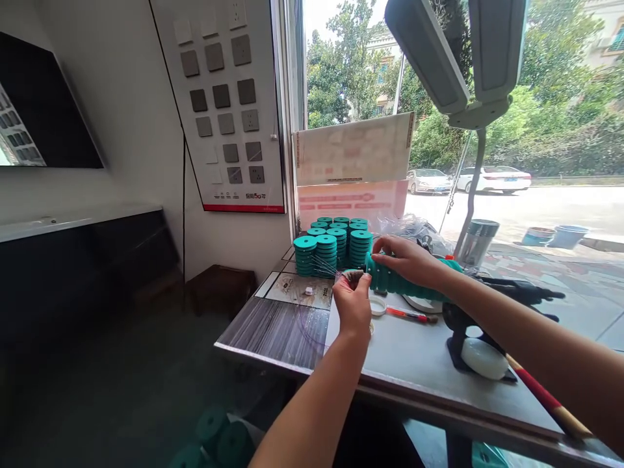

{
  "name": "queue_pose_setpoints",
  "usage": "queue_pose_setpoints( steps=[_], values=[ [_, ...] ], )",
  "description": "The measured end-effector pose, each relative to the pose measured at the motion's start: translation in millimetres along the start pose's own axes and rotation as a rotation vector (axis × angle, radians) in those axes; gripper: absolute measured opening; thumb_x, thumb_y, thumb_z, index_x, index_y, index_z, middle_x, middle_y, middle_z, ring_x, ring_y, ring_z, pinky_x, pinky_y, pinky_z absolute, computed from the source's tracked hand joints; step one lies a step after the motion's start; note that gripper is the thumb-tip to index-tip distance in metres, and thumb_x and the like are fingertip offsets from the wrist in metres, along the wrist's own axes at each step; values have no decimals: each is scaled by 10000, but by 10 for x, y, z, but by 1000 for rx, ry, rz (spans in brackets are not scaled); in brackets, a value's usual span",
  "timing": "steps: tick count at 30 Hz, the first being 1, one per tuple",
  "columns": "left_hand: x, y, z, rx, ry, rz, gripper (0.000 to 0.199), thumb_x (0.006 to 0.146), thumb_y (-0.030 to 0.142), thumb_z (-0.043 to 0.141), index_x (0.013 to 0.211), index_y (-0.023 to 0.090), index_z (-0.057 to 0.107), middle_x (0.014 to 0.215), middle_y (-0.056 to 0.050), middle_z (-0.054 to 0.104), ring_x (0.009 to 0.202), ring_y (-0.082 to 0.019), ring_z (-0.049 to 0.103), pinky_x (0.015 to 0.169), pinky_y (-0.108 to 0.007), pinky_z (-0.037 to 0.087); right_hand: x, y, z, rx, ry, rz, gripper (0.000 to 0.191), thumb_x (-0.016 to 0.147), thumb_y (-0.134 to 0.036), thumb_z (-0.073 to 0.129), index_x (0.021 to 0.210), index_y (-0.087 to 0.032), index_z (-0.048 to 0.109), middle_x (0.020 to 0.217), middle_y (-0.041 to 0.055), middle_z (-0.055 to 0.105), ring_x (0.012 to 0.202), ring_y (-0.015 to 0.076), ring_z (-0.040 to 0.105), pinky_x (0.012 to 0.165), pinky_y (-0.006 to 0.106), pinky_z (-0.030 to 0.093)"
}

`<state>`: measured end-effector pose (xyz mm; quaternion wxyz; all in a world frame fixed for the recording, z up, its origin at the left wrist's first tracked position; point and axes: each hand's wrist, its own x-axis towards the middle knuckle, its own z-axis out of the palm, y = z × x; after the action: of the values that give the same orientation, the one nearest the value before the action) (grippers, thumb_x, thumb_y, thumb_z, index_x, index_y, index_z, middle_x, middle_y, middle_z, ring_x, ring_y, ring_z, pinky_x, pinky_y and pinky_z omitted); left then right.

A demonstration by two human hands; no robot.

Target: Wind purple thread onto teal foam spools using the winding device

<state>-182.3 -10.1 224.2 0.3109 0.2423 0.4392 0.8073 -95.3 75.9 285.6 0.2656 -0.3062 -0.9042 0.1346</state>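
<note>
My left hand (353, 302) is closed in a pinch in front of the spools, thumb against fingers. Thin pale lines (324, 265) fan out from its fingertips toward the upper left. My right hand (402, 257) curls over the end of a teal ridged foam roll (404, 286), its thumb and fingers resting on the top. The roll lies sideways, and its far right end is partly hidden behind my right forearm. Behind my left hand stand several stacks of teal foam spools (325, 250). A small white piece (309, 291) sits on the table left of that hand.
On the table (283, 331) are a white ring (377, 306), a red-handled brush (409, 315) and a black stand (458, 338) with a white rounded base. A lamp (480, 114) hangs over the right side. Clear plastic bags (414, 231) lie by the window. More teal spools (219, 435) are below.
</note>
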Motion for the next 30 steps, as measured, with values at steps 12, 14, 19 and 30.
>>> queue_pose_setpoints(
  steps=[12, 14, 19, 30],
  values=[
    [28, 32, 33, 31, 16, -5, 117, 580, 216, 618, 604, 131, 542, 491, 46, 456, 452, -31, 396, 517, -171, 333, 31, -31, -52, 144, -137, -55, 534, 591, -684, 538, 695, -164, 602, 746, 13, 508, 668, 72, 403, 620, 221, 317],
    [30, 44, 49, 35, 21, -11, 114, 578, 211, 611, 590, 132, 530, 487, 49, 446, 450, -29, 388, 516, -170, 332, 46, -41, -57, 163, -141, -36, 566, 573, -710, 527, 681, -158, 595, 719, 12, 504, 655, 71, 390, 609, 221, 303],
    [30, 58, 87, 45, 37, -25, 82, 577, 174, 574, 574, 137, 501, 490, 61, 422, 431, -13, 339, 513, -163, 329, 64, -30, -70, 202, -164, -17, 562, 541, -698, 562, 651, -147, 577, 641, -3, 463, 614, 54, 357, 563, 209, 265],
    [44, 38, 98, 70, 50, -38, 83, 588, 176, 566, 574, 138, 494, 500, 68, 420, 436, -4, 319, 522, -159, 331, 130, -18, -3, 219, -182, 81, 344, 563, -485, 618, 611, -156, 526, 536, -30, 397, 519, 38, 319, 482, 202, 237]
  ],
)
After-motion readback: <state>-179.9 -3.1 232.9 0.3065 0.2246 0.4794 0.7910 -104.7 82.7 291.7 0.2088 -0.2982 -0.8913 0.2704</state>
